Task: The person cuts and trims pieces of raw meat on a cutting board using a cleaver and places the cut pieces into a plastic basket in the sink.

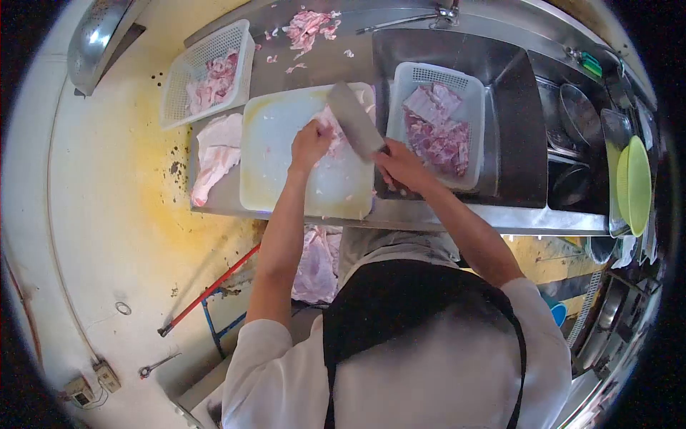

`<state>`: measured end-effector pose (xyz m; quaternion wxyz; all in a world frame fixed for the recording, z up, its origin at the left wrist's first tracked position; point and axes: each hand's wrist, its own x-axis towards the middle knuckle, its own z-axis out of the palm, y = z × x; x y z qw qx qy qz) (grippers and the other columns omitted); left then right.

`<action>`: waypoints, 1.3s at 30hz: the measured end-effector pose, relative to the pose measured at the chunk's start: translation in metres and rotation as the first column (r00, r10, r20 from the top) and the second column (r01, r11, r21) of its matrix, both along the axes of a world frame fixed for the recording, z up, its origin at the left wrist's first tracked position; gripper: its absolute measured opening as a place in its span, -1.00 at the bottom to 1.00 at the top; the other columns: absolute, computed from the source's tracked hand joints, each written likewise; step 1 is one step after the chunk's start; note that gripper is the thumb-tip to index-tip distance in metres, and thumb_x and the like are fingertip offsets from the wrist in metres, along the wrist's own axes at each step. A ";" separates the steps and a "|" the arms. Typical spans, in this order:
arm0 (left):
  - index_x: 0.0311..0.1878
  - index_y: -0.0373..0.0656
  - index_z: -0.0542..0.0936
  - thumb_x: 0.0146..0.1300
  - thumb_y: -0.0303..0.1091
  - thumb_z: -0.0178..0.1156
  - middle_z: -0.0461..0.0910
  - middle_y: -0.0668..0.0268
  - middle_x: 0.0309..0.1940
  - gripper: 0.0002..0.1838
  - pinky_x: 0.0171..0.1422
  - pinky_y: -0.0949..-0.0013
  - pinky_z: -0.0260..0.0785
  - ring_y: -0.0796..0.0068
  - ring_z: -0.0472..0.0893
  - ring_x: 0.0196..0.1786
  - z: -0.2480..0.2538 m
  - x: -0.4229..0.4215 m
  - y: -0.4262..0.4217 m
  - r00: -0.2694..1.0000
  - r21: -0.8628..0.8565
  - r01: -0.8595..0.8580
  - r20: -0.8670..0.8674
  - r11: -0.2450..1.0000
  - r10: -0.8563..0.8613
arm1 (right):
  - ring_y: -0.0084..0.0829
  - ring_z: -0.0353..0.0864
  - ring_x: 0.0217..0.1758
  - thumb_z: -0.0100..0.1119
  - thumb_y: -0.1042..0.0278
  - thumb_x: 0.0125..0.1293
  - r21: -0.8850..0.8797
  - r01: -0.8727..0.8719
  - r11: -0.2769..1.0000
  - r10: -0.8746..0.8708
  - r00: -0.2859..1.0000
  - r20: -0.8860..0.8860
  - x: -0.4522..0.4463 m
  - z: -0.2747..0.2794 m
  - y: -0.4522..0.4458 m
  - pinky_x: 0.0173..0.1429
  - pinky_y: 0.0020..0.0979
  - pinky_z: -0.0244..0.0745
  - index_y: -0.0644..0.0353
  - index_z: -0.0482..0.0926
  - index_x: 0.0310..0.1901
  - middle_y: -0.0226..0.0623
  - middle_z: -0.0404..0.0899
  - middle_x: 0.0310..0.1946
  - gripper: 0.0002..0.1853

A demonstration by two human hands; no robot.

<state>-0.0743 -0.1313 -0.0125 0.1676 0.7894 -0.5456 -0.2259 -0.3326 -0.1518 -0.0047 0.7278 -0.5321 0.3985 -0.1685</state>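
Note:
A white cutting board point(275, 161) lies on the steel counter before me. My left hand point(310, 144) is closed on a piece of raw meat point(334, 143) near the board's right side; its fingers are partly hidden. In my right hand point(401, 166) is the handle of a cleaver point(355, 120). The broad blade slants up and left over the meat and hides part of it. I cannot tell whether the edge touches the meat. Small scraps dot the board.
A white basket point(449, 71) of cut meat sits in the sink point(518, 143) on the right. Another basket point(175, 82) with meat stands at the upper left. One large cut point(216, 150) lies left of the board; trimmings point(309, 30) lie behind it. More meat point(314, 268) is below the counter.

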 end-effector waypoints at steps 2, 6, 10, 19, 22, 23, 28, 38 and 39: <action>-0.27 -0.26 0.60 0.28 -0.22 0.17 0.68 0.15 -0.37 -0.75 -0.18 0.18 0.46 0.20 0.67 -0.31 -0.008 0.005 0.006 0.944 -0.097 -0.202 -0.284 0.975 0.168 | -0.55 0.44 -0.67 0.16 0.26 0.38 0.003 0.036 0.999 -0.037 0.998 0.052 0.029 -0.008 -0.024 -0.57 -0.44 0.33 0.34 0.47 -0.01 -0.39 0.46 -0.59 -0.68; -0.23 -0.24 0.57 0.35 -0.36 0.12 0.53 0.36 -0.51 -0.86 -0.36 0.42 0.33 0.56 0.47 -0.46 -0.028 0.012 0.030 0.880 -0.404 -0.442 -0.368 0.801 0.300 | -0.55 0.42 -0.65 0.15 0.22 0.40 -0.009 0.000 1.000 0.000 0.996 0.087 0.047 -0.019 -0.041 -0.56 -0.46 0.33 0.28 0.43 -0.05 -0.39 0.44 -0.55 -0.71; -0.21 -0.26 0.56 0.39 -0.43 0.04 0.55 0.34 -0.47 -0.86 -0.30 0.44 0.35 0.55 0.49 -0.41 -0.026 0.023 0.056 0.786 -0.268 -0.523 -0.519 0.809 0.335 | -0.56 0.42 -0.65 0.17 0.20 0.38 0.068 -0.134 0.989 0.130 0.990 0.057 0.007 0.002 -0.003 -0.55 -0.46 0.34 0.24 0.42 -0.09 -0.42 0.43 -0.59 -0.71; -0.11 -0.11 0.65 0.32 -0.16 0.11 0.71 0.16 -0.13 -0.73 0.00 0.12 0.52 0.13 0.71 -0.09 -0.007 0.005 -0.004 0.976 0.059 0.203 0.069 0.977 -0.207 | -0.61 0.36 -0.66 0.15 0.25 0.40 0.223 -0.192 0.956 0.207 0.977 -0.050 -0.091 0.034 0.050 -0.56 -0.44 0.30 0.27 0.44 0.12 -0.45 0.40 -0.60 -0.64; -0.11 -0.07 0.66 0.28 -0.13 0.13 0.70 0.17 -0.09 -0.73 0.01 0.05 0.52 0.09 0.69 -0.09 0.040 -0.011 -0.009 0.943 0.253 0.200 0.211 0.947 -0.256 | -0.60 0.36 -0.66 0.16 0.25 0.40 0.130 -0.036 0.991 0.051 0.992 -0.114 -0.076 0.036 0.049 -0.56 -0.44 0.31 0.26 0.44 0.13 -0.45 0.39 -0.61 -0.63; -0.13 -0.09 0.65 0.28 -0.19 0.15 0.70 0.19 -0.13 -0.76 -0.02 0.08 0.53 0.13 0.69 -0.12 0.033 -0.005 -0.007 0.965 0.199 0.160 0.177 0.967 -0.196 | -0.60 0.37 -0.66 0.16 0.25 0.40 0.112 0.022 0.993 -0.006 0.990 -0.138 -0.065 0.034 0.047 -0.56 -0.44 0.31 0.26 0.44 0.13 -0.45 0.39 -0.61 -0.63; -0.19 -0.15 0.58 0.25 -0.50 0.13 0.57 0.38 -0.36 -0.90 -0.19 0.30 0.53 0.43 0.60 -0.27 -0.026 0.032 0.013 0.757 -0.024 -0.074 -0.652 0.997 0.040 | -0.55 0.40 -0.68 0.18 0.27 0.38 0.086 -0.035 0.996 0.030 0.997 0.065 0.018 -0.004 0.021 -0.60 -0.45 0.32 0.28 0.42 -0.06 -0.40 0.43 -0.58 -0.72; -0.28 -0.18 0.52 0.26 -0.55 0.10 0.44 0.47 -0.46 -0.96 -0.31 0.46 0.30 0.63 0.42 -0.35 0.015 0.034 0.026 0.831 -0.110 -0.140 -0.554 0.984 0.056 | -0.51 0.47 -0.63 0.19 0.16 0.34 0.174 -0.190 0.966 0.205 0.976 -0.075 -0.040 0.022 0.059 -0.48 -0.36 0.40 0.32 0.49 0.08 -0.35 0.49 -0.58 -0.57; -0.28 -0.18 0.52 0.26 -0.54 0.10 0.44 0.46 -0.46 -0.95 -0.33 0.46 0.27 0.63 0.40 -0.37 0.014 0.041 0.030 0.850 -0.122 -0.117 -0.526 0.986 0.036 | -0.51 0.46 -0.63 0.19 0.17 0.33 0.189 -0.190 0.963 0.208 0.975 -0.081 -0.047 0.028 0.060 -0.48 -0.37 0.39 0.31 0.50 0.09 -0.35 0.49 -0.58 -0.58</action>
